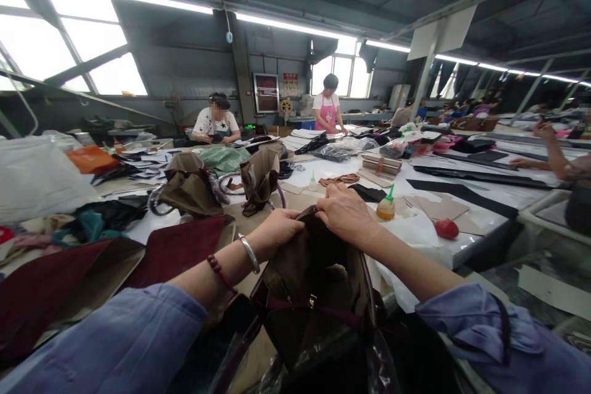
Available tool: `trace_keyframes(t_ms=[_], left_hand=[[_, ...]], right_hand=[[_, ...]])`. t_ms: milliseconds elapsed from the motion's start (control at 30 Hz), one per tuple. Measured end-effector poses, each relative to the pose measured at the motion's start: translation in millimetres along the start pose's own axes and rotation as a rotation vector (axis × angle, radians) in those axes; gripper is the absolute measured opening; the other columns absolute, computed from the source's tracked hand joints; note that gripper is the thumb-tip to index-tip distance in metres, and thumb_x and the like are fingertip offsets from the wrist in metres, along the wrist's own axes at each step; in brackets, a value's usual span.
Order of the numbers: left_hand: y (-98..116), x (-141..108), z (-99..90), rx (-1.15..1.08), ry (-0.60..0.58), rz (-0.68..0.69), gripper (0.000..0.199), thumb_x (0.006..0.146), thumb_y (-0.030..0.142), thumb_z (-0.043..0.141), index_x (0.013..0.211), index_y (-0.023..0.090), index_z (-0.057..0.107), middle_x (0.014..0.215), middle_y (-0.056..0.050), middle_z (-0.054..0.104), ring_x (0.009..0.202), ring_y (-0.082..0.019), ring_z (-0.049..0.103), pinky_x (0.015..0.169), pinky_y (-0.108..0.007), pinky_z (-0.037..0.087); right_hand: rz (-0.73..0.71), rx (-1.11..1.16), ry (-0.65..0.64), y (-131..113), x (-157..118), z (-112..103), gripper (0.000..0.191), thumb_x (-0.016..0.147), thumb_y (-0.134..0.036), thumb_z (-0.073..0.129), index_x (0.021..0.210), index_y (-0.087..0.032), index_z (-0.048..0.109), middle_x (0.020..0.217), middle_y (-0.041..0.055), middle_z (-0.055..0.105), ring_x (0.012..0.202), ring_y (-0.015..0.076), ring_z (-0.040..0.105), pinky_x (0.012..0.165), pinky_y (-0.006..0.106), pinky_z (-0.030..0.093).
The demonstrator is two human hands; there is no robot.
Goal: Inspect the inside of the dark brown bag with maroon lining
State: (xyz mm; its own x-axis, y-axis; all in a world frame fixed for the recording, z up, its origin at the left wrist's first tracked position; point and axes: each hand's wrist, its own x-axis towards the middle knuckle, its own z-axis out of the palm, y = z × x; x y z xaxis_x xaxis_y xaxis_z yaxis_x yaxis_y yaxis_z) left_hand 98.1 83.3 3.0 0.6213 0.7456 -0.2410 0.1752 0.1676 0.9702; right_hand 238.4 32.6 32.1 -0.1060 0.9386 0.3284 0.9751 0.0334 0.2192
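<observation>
An olive-brown handbag stands open in front of me at the table's near edge. My left hand, with a silver bangle and a bead bracelet on the wrist, grips the bag's far rim on the left. My right hand grips the same rim just to the right, the two hands almost touching. A dark strap with a small metal fitting crosses the inside of the bag.
Two more brown bags stand beyond my hands. A small glue bottle with a green tip and a red round object lie to the right. Maroon fabric lies left. Co-workers work at the far end; another person's arm is right.
</observation>
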Motion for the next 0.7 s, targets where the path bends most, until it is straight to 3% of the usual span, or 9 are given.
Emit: trace_keyframes(t_ms=[167, 400, 567, 700], left_hand=[[6, 4, 2.7, 0.092, -0.042, 0.077, 0.051, 0.055, 0.002, 0.046, 0.103, 0.018, 0.058, 0.067, 0.0, 0.064, 0.055, -0.013, 0.057, 0.054, -0.023, 0.045], [4, 29, 9.1, 0.351, 0.141, 0.209, 0.015, 0.059, 0.015, 0.057, 0.073, 0.013, 0.053, 0.056, 0.001, 0.055, 0.05, -0.011, 0.05, 0.045, -0.02, 0.037], [0, 41, 2.3, 0.439, 0.178, 0.316, 0.006, 0.063, 0.019, 0.054, 0.065, 0.014, 0.054, 0.056, 0.001, 0.055, 0.056, -0.012, 0.05, 0.051, -0.02, 0.038], [-3, 41, -3.1, 0.473, 0.164, 0.358, 0.012, 0.064, 0.017, 0.051, 0.069, 0.014, 0.061, 0.061, -0.001, 0.059, 0.062, -0.014, 0.053, 0.06, -0.022, 0.041]], right_hand=[[0.026, 0.01, 0.03, 4, 0, 3, 0.024, 0.077, -0.036, 0.051, 0.078, -0.017, 0.065, 0.09, 0.0108, 0.053, 0.089, 0.0249, 0.043, 0.073, 0.033, 0.036], [0.051, 0.018, 0.044, 7, 3, 10, 0.025, 0.077, -0.038, 0.052, 0.079, -0.017, 0.066, 0.089, 0.0107, 0.053, 0.09, 0.0255, 0.042, 0.071, 0.034, 0.035], [-0.057, 0.112, 0.066, 19, -3, 14, 0.022, 0.075, -0.038, 0.057, 0.079, -0.018, 0.065, 0.084, 0.0074, 0.051, 0.086, 0.0209, 0.043, 0.074, 0.031, 0.035], [-0.182, 0.214, 0.133, 33, -12, 17, 0.017, 0.073, -0.029, 0.061, 0.088, -0.021, 0.064, 0.088, 0.0049, 0.049, 0.086, 0.0177, 0.042, 0.079, 0.03, 0.034]])
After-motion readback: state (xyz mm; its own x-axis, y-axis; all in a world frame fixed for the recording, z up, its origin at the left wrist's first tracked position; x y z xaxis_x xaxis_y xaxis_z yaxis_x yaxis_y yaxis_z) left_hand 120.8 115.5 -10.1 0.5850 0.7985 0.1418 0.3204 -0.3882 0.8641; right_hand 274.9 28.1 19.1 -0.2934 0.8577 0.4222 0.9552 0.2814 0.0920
